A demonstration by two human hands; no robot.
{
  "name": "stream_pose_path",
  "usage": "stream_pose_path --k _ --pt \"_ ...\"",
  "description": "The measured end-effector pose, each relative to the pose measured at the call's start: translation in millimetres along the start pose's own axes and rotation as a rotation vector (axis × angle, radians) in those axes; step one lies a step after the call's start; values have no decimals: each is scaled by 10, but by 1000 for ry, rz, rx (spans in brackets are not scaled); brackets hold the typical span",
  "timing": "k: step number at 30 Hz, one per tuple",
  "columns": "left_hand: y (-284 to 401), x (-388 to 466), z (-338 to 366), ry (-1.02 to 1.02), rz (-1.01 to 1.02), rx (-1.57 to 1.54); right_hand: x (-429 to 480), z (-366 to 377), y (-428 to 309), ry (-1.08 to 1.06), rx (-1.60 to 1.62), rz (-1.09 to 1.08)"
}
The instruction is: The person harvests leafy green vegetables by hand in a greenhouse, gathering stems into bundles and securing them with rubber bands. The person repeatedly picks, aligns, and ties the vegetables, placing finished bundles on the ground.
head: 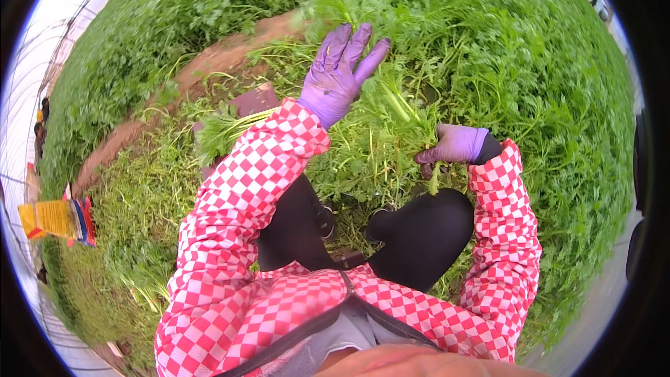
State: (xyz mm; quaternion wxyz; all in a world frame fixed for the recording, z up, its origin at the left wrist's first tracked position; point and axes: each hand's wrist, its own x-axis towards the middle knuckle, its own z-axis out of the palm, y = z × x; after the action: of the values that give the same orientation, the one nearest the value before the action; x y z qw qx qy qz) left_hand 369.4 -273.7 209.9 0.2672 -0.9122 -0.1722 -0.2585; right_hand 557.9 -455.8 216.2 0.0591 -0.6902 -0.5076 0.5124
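Observation:
My left hand (337, 70), in a purple glove, is stretched forward among leafy green plants, palm down with its fingers spread. A blurred leafy sprig (335, 5) stands just beyond the fingertips; whether they touch it I cannot tell. In a matching glove, my right hand (450, 146) is curled low near my right knee, beside cut stems and leaves (400, 107). Its fingers are partly hidden, so what lies in them is unclear. A bunch of greens with pale stems (230, 128) lies left of my left forearm, on a dark reddish object (256, 99).
Dense standing greens (523, 63) rise ahead and to the right. A bare soil strip (220, 57) curves along the left. Trampled stems (141, 188) cover the ground there, near a yellow, blue and red bundle (57, 220). People are small at the far left edge, beside the greenhouse wall (31, 89).

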Motion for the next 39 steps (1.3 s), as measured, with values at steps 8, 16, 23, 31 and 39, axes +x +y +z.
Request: stream_pose_path --k 8,16,23,31,39 --pt "-675 -580 446 -395 -169 -725 72 -253 -247 422 617 -239" --pt "-992 -840 550 -80 -527 -1320 642 -662 208 753 1231 -573" --pt "-905 -691 799 -206 -1042 -1869 1205 -164 246 245 -357 256" --pt "-401 -297 467 -474 -992 -2044 1254 132 -338 256 888 -721" --pt "-383 -109 785 -300 -709 -1748 1467 -276 -288 456 1360 -753"
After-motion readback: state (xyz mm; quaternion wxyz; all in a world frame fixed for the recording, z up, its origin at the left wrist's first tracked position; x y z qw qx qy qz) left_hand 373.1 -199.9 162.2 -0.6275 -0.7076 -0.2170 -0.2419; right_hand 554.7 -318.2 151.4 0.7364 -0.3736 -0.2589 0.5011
